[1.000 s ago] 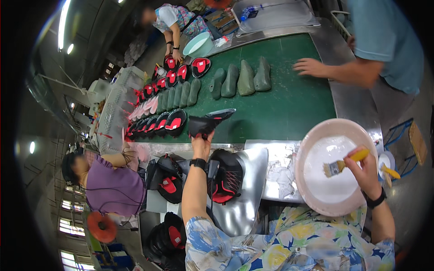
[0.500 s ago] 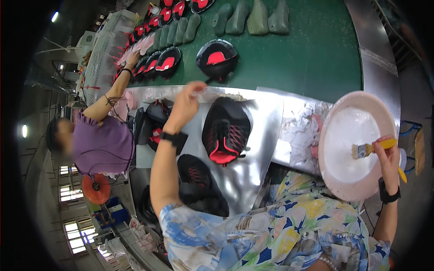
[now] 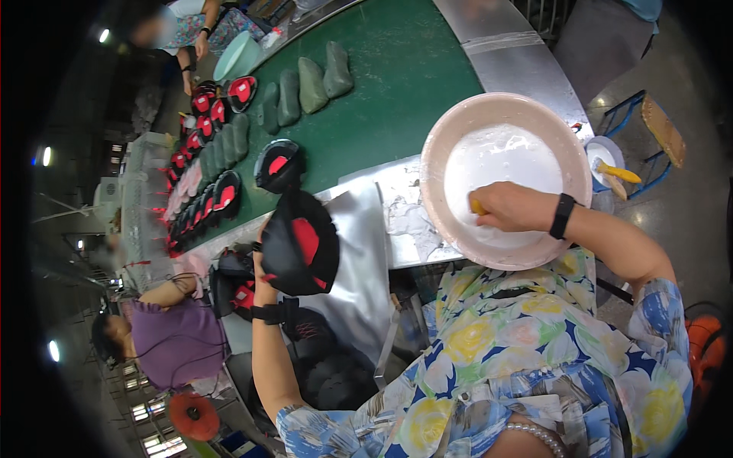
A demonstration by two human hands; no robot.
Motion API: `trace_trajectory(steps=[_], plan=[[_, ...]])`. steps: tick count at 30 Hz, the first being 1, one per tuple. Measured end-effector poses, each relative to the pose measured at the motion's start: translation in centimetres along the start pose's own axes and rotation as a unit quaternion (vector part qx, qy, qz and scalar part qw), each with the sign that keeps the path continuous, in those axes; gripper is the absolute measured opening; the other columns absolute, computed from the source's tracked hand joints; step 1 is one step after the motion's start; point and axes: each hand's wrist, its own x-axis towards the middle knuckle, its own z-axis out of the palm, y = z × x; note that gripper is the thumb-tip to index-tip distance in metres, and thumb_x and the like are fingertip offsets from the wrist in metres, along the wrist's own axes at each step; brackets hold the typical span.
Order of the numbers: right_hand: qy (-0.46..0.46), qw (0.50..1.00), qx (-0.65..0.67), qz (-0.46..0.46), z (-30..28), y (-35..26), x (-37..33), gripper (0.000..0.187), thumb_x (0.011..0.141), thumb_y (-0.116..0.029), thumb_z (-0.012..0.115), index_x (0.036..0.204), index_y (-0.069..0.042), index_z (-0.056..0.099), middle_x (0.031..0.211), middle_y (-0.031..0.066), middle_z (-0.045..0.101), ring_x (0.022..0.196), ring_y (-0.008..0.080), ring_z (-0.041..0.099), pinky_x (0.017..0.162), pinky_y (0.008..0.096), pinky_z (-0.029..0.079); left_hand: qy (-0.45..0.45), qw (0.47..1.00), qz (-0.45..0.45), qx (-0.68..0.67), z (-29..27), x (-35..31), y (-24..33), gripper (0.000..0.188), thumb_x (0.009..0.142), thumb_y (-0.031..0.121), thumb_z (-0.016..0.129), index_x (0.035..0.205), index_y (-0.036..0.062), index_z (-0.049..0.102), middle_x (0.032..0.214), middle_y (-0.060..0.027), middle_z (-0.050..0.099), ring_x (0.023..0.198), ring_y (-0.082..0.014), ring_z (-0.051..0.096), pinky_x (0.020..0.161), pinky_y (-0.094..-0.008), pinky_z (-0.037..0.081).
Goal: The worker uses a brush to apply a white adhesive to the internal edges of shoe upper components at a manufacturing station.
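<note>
My left hand (image 3: 262,278) grips a black shoe upper (image 3: 281,256) at its left side, tilted so that a red patch inside shows; part of the hand is behind the upper. My right hand (image 3: 513,206) is closed around a paintbrush (image 3: 478,205) over the pink basin (image 3: 431,179). Only a bit of the brush's yellow handle shows; its bristles are hidden beneath the hand. White liquid (image 3: 519,153) fills the basin. Another black upper with a red patch (image 3: 267,166) lies on the green belt just beyond the held one.
Grey-green shoe lasts (image 3: 312,85) and rows of black-and-red uppers (image 3: 223,192) stand on the green belt (image 3: 389,91). A metal sheet (image 3: 359,252) covers the near bench. A co-worker in purple (image 3: 179,336) sits at the left. A white bucket with brushes (image 3: 607,156) stands right of the basin.
My left hand has taken up the shoe upper from the metal sheet and tilted it. My right hand has lowered the brush toward the white liquid. The view has swung to the right.
</note>
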Motion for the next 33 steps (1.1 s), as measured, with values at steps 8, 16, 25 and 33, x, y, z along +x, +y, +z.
trace_trajectory(steps=[8,16,25,33], plan=[[0.272,0.953,0.104,-0.085,-8.0,3.5,-4.1,0.014,0.090,-0.013,0.069,0.091,-0.003,0.059,0.088,0.0088,0.066,0.080,0.0222,0.064,0.075,0.0331,0.050,-0.057,0.992,0.089,0.073,11.2,4.1,5.7,0.039,0.089,0.007,0.057,0.127,0.0034,0.061,0.128,-0.0181,0.064,0.115,-0.0292,0.064,0.096,-0.0401,0.053],[0.396,0.898,0.083,-0.172,-11.7,-0.8,-3.7,0.022,0.090,-0.020,0.071,0.094,-0.003,0.058,0.081,0.0114,0.065,0.071,0.0242,0.064,0.068,0.0313,0.050,-0.192,0.962,0.173,0.091,21.6,4.7,7.5,0.039,0.089,0.011,0.057,0.127,0.0015,0.061,0.126,-0.0179,0.065,0.113,-0.0282,0.065,0.095,-0.0393,0.053],[0.475,0.845,0.245,0.026,-6.1,-0.1,-3.2,0.036,0.085,-0.028,0.074,0.086,0.006,0.061,0.071,0.0164,0.066,0.062,0.0227,0.064,0.059,0.0339,0.049,-0.214,0.945,0.222,0.109,25.8,2.4,6.7,0.040,0.089,0.015,0.057,0.126,-0.0007,0.061,0.124,-0.0177,0.066,0.110,-0.0272,0.066,0.094,-0.0384,0.054],[0.405,0.835,0.370,0.048,-2.7,-2.4,-3.1,0.036,0.088,-0.028,0.072,0.089,0.006,0.061,0.073,0.0132,0.068,0.063,0.0175,0.067,0.058,0.0302,0.052,-0.223,0.934,0.255,0.112,28.0,2.2,6.3,0.042,0.090,0.019,0.058,0.125,-0.0027,0.061,0.121,-0.0175,0.067,0.108,-0.0262,0.066,0.093,-0.0376,0.054]])
